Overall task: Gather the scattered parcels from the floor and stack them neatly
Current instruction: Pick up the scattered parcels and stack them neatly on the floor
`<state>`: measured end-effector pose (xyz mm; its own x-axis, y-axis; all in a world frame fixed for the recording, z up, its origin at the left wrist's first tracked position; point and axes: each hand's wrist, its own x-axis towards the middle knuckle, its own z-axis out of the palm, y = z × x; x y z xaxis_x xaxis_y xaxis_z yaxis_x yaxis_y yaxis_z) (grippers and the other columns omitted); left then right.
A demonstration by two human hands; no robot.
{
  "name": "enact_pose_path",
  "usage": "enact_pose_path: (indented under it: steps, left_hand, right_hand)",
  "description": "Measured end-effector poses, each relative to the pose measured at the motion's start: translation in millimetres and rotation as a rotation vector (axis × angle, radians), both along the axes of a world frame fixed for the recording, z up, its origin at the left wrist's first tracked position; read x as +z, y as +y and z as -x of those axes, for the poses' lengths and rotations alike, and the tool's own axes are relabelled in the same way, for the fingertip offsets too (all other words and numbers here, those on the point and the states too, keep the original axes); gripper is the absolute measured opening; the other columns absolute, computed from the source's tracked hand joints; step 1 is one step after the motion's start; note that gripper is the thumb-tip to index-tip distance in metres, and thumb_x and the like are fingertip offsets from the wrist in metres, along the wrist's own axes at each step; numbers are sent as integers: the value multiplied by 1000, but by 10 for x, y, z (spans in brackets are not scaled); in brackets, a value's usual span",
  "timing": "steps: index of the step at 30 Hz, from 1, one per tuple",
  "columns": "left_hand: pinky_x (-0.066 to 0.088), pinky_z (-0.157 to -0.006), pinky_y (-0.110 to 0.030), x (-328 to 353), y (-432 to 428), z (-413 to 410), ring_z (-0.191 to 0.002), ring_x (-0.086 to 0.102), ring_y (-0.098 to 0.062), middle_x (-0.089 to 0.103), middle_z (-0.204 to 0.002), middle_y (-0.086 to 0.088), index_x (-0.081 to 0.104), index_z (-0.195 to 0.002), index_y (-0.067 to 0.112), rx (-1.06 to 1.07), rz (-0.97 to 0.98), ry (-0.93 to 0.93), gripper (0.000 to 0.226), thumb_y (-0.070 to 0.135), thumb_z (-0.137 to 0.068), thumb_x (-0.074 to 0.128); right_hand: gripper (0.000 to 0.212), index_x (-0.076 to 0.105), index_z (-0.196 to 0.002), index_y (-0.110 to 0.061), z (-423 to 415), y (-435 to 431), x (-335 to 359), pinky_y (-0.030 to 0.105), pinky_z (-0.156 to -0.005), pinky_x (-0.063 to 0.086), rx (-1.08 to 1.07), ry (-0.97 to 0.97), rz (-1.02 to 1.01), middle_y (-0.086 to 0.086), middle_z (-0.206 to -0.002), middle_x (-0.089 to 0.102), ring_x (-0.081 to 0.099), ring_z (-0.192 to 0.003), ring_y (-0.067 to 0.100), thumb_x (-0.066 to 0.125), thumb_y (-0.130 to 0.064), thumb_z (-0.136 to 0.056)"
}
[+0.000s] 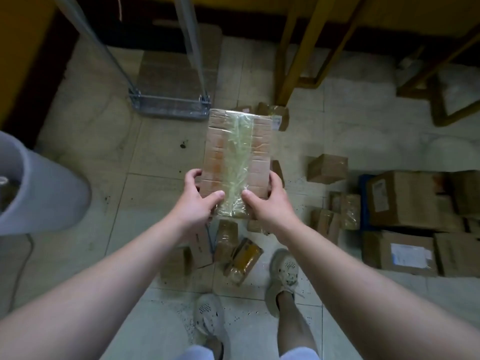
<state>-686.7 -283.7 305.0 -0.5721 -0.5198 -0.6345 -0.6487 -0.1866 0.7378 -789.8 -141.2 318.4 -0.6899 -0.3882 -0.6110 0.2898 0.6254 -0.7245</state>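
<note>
A long flat cardboard parcel (237, 154) with clear tape down its middle is held out in front of me above the floor. My left hand (198, 201) grips its near left edge, thumb on top. My right hand (267, 201) grips the near right edge the same way. Several small taped parcels (242, 258) lie scattered on the tiled floor just below the held one, near my feet. Another small box (327, 168) sits on the floor to the right. More parcels (274, 115) peek out beyond the held parcel's far end.
A platform trolley (179, 74) with a metal handle stands ahead on the left. Larger cardboard boxes (405, 201) are grouped at the right. Yellow wooden frame legs (306, 48) rise at the back. A grey bin (44, 188) stands at the left.
</note>
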Motion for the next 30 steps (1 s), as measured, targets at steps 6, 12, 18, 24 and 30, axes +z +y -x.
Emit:
enact_pose_path:
  steps: [6,12,18,24,30]
  left_hand:
    - [56,-71,-48,1502,347,3,-89,65,-22,57,-112,7,18,-144,41,-132,-33,133,69,19,-92,58]
    - [53,-53,-28,2501,1020,213,-84,66,-11,61,-116,5,31,-141,37,-257,25,243,55,28,-93,57]
    - [46,-94,-44,3188,1963,551,-120,49,-22,51,-135,4,40,-135,46,-333,13,311,37,46,-99,32]
    - [49,-77,-39,3634,3268,860,-116,46,-19,42,-141,6,25,-141,50,-450,28,293,54,62,-90,39]
    - [47,-89,-54,4039,4128,1210,-114,52,-29,47,-136,1,28,-140,48,-540,-71,324,89,77,-62,61]
  right_hand:
    - [80,15,-147,-42,-263,463,1417,40,-94,48,-104,145,58,0,-142,33,46,-112,15,66,-44,-85]
    - [79,18,-146,-39,-175,1212,2414,41,-88,54,-223,272,144,1,-133,50,55,-113,20,66,-44,-84]
    - [62,27,-144,-34,51,2415,3079,46,-91,52,-372,315,244,-1,-127,52,57,-106,20,57,-37,-90]
    - [69,18,-151,-31,197,3750,3553,45,-94,49,-462,429,232,1,-136,45,52,-112,22,52,-40,-92]
    - [71,23,-152,-25,381,4714,3912,36,-92,46,-527,461,230,3,-150,37,46,-124,23,48,-49,-90]
